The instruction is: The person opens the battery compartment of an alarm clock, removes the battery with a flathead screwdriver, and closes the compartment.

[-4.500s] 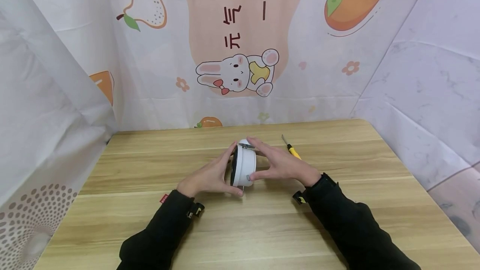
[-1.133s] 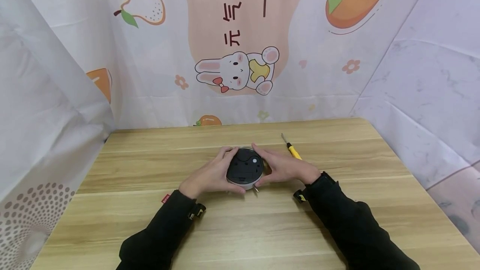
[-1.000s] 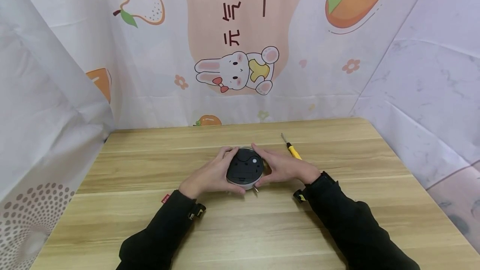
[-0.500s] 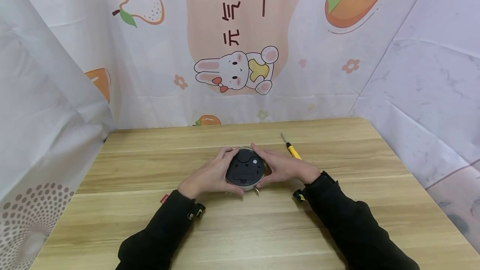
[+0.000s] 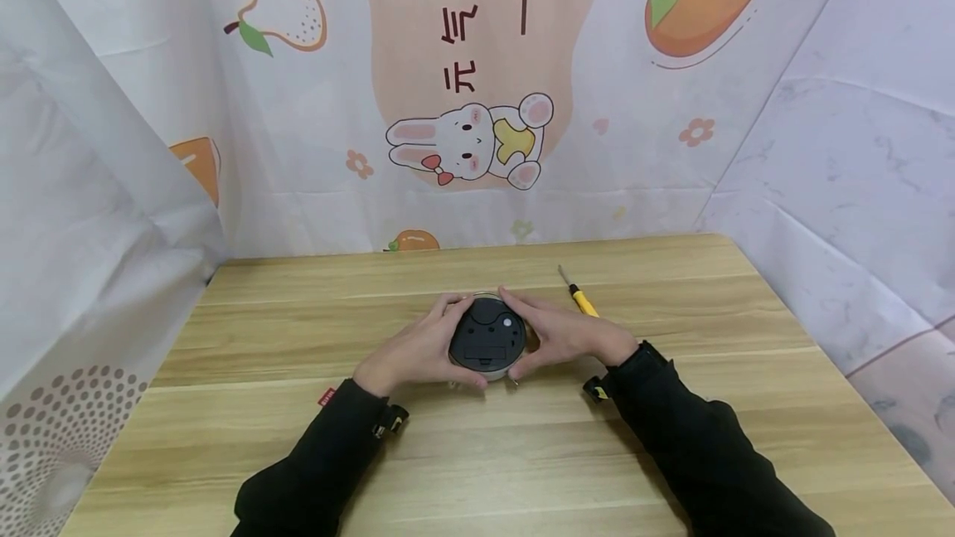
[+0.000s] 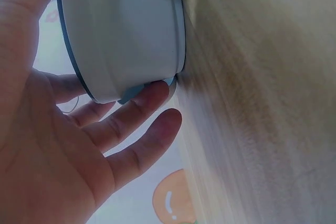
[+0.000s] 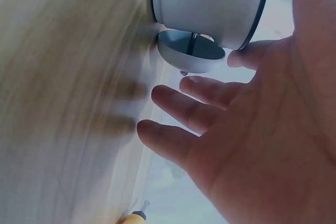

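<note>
A white twin-bell alarm clock (image 5: 488,336) lies on the table with its black back up, its face hidden beneath. My left hand (image 5: 419,352) holds its left side, thumb near the front and fingers at the far edge. From the right, my right hand (image 5: 565,333) holds the opposite side between thumb and fingers. A thin metal foot (image 5: 515,382) pokes out by the right thumb. In the right wrist view a bell cup (image 7: 194,59) sits beside the white case (image 7: 210,3). The left wrist view has fingers curving under the case (image 6: 121,30), close to the tabletop.
A screwdriver with a yellow handle (image 5: 585,302) lies beyond my right hand, its shaft pointing away. The wood-grain table (image 5: 477,471) ends at a printed cloth backdrop (image 5: 313,106), with white cloth (image 5: 89,214) hanging at the left and marbled sheeting (image 5: 843,147) at the right.
Several seconds ago the clock was tipped up with its back facing left; it has since turned back-side up. Over the last second, hands and clock have hardly moved.
</note>
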The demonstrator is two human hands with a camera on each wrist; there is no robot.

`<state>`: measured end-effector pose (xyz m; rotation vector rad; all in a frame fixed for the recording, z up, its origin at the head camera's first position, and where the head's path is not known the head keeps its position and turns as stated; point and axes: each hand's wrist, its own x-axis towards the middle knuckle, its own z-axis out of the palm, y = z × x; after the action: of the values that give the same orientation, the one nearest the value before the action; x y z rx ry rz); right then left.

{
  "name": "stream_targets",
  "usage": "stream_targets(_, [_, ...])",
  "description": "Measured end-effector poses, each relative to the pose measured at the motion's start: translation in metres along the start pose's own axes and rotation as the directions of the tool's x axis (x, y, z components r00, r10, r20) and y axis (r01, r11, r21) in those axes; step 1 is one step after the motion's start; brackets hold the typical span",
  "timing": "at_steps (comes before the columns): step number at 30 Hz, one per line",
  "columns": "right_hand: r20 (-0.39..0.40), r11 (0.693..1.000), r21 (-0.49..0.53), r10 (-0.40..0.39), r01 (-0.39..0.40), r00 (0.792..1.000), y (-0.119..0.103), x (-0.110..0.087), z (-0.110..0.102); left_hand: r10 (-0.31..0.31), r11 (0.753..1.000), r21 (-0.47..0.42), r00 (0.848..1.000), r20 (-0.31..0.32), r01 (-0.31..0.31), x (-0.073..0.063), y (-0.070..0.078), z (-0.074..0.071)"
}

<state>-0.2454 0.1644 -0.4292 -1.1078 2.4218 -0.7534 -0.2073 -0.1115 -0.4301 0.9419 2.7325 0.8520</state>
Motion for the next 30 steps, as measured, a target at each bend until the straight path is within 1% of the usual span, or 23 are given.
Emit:
stream_targets(4, [-0.008, 1.000, 0.003, 0.012, -0.012, 1.000, -0.0022, -0.0014, 0.0002, 0.002, 1.000, -0.004, 1.000, -0.005, -0.002, -0.0004, 0.0014, 0.0004])
stream_targets(10, [-0.023, 1.000, -0.029, 0.009, -0.009, 1.000, -0.0052, -0.0005, -0.0002, 0.001, 1.000, -0.023, 1.000, -0.011, -0.002, -0.0010, 0.0022, 0.0005])
stream_targets(17, [-0.027, 1.000, -0.007, 0.006, -0.007, 1.000, -0.0050, 0.0021, -0.0009, -0.008, 1.000, -0.025, 1.000, -0.010, 0.008, -0.0011, 0.0019, -0.0004])
stream_targets(21, [-0.018, 1.000, 0.002, 0.011, -0.011, 1.000, -0.0052, 0.0020, -0.0014, -0.018, 1.000, -0.021, 1.000, -0.003, 0.018, -0.0012, 0.0012, -0.0003])
stream_targets(26, [-0.005, 1.000, 0.002, 0.014, -0.014, 1.000, -0.0054, 0.0007, -0.0018, -0.024, 0.999, -0.043, 1.000, 0.007, 0.024, -0.0023, 0.0014, -0.0013])
stream_targets(30, [0.014, 1.000, -0.015, 0.005, -0.004, 1.000, -0.0058, -0.0011, -0.0033, -0.049, 0.997, -0.056, 0.999, 0.025, 0.050, -0.0039, 0.0020, -0.0032])
